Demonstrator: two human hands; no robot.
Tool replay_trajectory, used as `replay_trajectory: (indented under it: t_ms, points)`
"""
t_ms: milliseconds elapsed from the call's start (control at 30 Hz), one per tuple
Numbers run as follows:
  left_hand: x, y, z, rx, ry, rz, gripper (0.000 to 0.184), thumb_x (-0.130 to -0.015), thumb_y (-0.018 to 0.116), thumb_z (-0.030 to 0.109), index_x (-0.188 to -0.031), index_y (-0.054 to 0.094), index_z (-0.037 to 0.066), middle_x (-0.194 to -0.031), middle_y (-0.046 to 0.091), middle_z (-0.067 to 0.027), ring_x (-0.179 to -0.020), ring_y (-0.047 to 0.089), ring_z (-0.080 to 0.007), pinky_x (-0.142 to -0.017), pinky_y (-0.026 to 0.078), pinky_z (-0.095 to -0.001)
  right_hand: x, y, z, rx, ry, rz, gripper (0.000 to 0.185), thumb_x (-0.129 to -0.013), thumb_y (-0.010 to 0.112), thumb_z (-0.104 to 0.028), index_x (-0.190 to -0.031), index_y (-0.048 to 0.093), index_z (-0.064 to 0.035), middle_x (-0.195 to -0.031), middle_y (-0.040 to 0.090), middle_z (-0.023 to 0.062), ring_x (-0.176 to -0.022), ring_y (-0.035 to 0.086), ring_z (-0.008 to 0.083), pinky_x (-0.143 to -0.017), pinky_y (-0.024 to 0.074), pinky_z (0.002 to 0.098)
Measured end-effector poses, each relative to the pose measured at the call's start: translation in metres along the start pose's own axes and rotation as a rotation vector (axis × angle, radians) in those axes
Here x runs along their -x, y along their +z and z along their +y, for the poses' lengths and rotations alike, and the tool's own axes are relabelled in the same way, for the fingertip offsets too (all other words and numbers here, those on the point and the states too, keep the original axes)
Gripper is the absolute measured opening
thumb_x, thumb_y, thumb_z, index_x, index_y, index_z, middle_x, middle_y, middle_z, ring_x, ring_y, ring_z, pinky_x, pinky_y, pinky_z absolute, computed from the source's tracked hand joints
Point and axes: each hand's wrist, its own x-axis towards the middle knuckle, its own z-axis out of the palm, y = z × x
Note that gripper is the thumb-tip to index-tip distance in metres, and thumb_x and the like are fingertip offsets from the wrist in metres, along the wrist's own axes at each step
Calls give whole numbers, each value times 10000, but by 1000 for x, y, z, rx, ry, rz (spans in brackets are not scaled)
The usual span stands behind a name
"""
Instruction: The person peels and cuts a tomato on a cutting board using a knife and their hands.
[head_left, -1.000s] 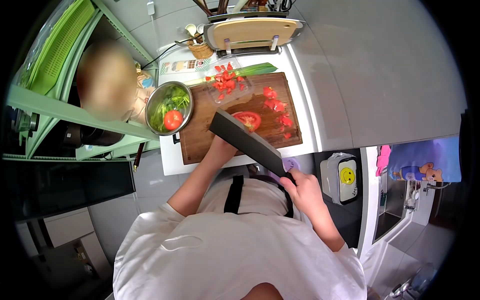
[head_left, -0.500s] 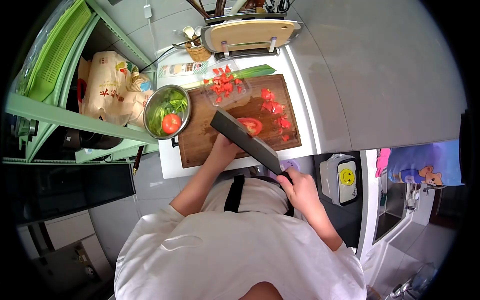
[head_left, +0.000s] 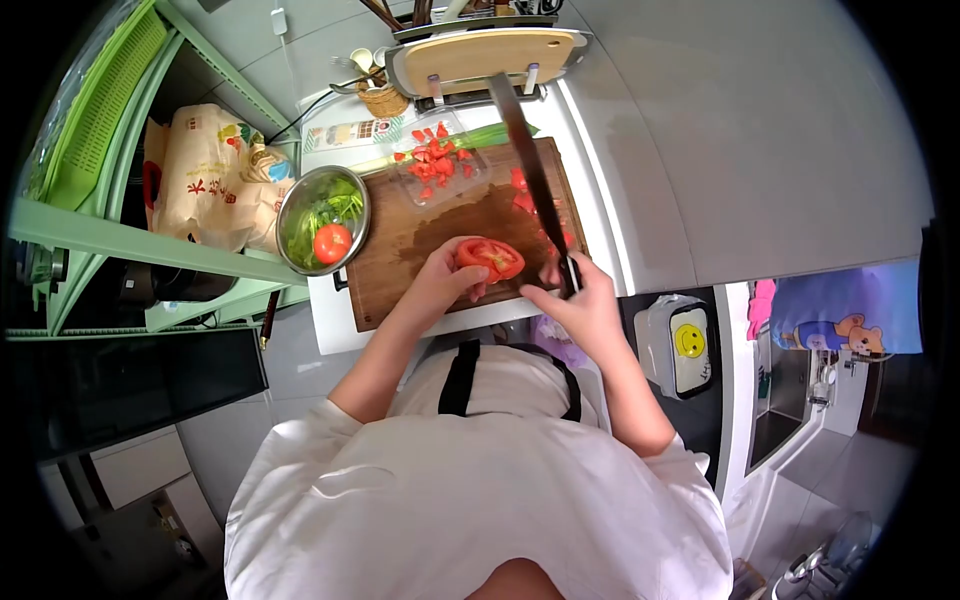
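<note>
My left hand [head_left: 446,278] is closed around a cut tomato half [head_left: 492,259], its cut face showing, over the near part of the wooden cutting board [head_left: 400,230]. My right hand [head_left: 588,305] grips the handle of a cleaver [head_left: 530,160]. The blade is seen nearly edge-on and points away from me, over the board's right side. Tomato pieces [head_left: 521,190] lie on the board there, partly hidden by the blade. A clear plastic tray [head_left: 425,198] holding chopped tomato rests at the board's far edge.
Left of the board stands a metal bowl [head_left: 283,235] with green leaves and a whole tomato [head_left: 332,243]. A leek [head_left: 490,134] lies behind the tray. Farther back are a rack with a pale board [head_left: 490,62] and a wicker cup [head_left: 384,101]. A green shelf [head_left: 150,245] borders the left.
My left hand has lifted the tomato half and turned its cut face toward me. The cleaver has swung from across the tomato to the right, its blade now pointing away.
</note>
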Motion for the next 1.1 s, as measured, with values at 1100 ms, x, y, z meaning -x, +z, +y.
replay_trajectory:
  t_ms: [1100]
  points:
    - [-32, -61, -47, 103, -25, -116, 590, -836, 622, 97, -1399, 452, 41, -1228, 608, -62, -974, 633, -160, -828, 527, -317, -55, 11, 87, 38, 92, 164, 290, -873, 730, -240, -850, 635, 33, -632, 608, 104, -582, 516, 137, -582, 457, 316]
